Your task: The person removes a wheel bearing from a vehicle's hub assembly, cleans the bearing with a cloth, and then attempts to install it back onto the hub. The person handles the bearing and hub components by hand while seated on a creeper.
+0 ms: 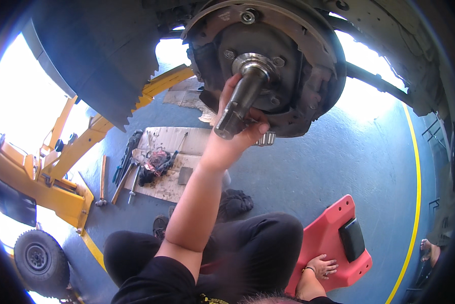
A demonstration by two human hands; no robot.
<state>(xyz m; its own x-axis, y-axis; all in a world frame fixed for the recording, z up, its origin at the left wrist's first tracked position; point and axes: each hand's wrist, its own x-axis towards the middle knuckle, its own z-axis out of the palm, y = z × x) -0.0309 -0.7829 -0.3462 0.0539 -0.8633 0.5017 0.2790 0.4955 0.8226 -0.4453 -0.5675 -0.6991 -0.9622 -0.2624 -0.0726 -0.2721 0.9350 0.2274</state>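
Note:
In the upper middle a dark metal axle shaft [241,101] sticks out toward me from the hub of a drum brake assembly [308,66]. My left hand [237,134] reaches up from below, its fingers curled round the shaft on both sides. Part of the palm is hidden behind the shaft. Just right of that hand a ribbed metal piece [267,138] shows under the brake plate; whether the hand touches it I cannot tell. My right hand [323,266] lies flat, fingers spread, on a red plastic creeper [308,238] with a black pad [352,240].
A yellow lifting frame [60,195] stands on the left, with a loose wheel [37,258] near it. A hammer [102,182] lies beside cardboard [187,139] that holds tools and a rag [156,162]. A dark cloth [236,202] is on the floor by my legs.

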